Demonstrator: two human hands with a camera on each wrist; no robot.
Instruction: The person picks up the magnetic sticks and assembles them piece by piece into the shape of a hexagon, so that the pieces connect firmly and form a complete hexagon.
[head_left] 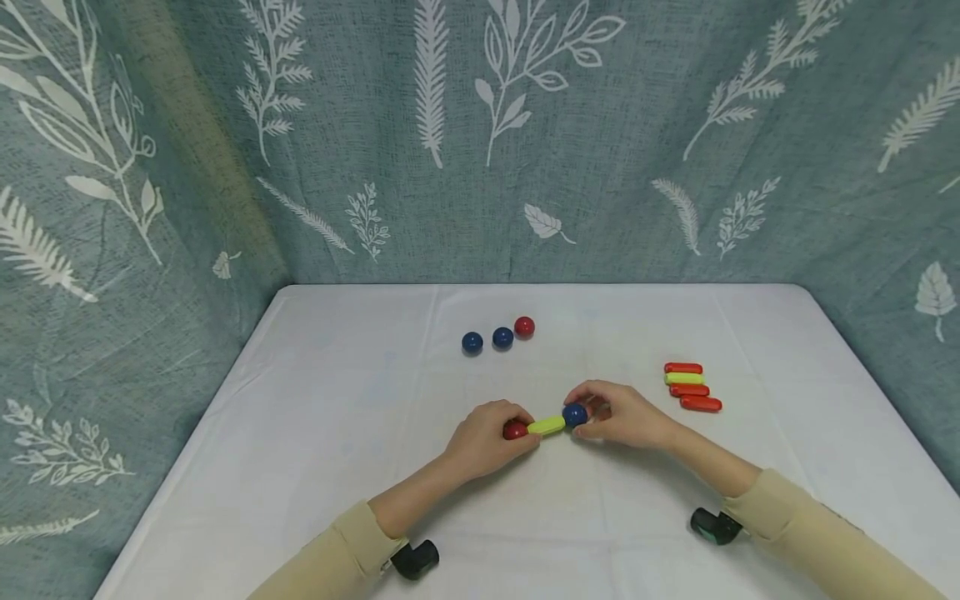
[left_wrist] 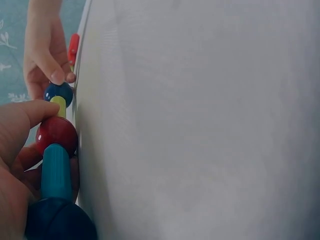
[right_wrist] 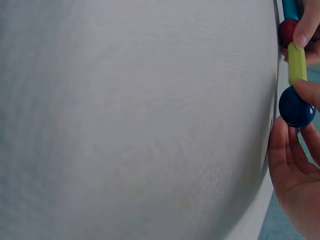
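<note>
A person's left hand (head_left: 487, 440) curls its fingers around a red ball (head_left: 515, 430), one fingertip at the joint with a yellow rod (head_left: 547, 426), while the right hand (head_left: 621, 414) pinches the blue ball (head_left: 574, 415) at the rod's other end. Rod and ball meet between the two grips; how firmly they are seated cannot be told. Back toward the left palm, a teal rod (left_wrist: 56, 172) runs from the red ball to a dark blue end ball (left_wrist: 60, 222). The chain so far appears to count three balls and two rods, with its newest joint probably the one in hand.

Beyond the grip, away from the person, wait two loose blue balls (head_left: 472, 342) (head_left: 502, 337) and a loose red ball (head_left: 524, 327). To the right of the right hand, three red rods (head_left: 701, 403) and a spare yellow rod (head_left: 684, 378) lie side by side on the white cloth (head_left: 337, 375), seemingly parts left to join.
</note>
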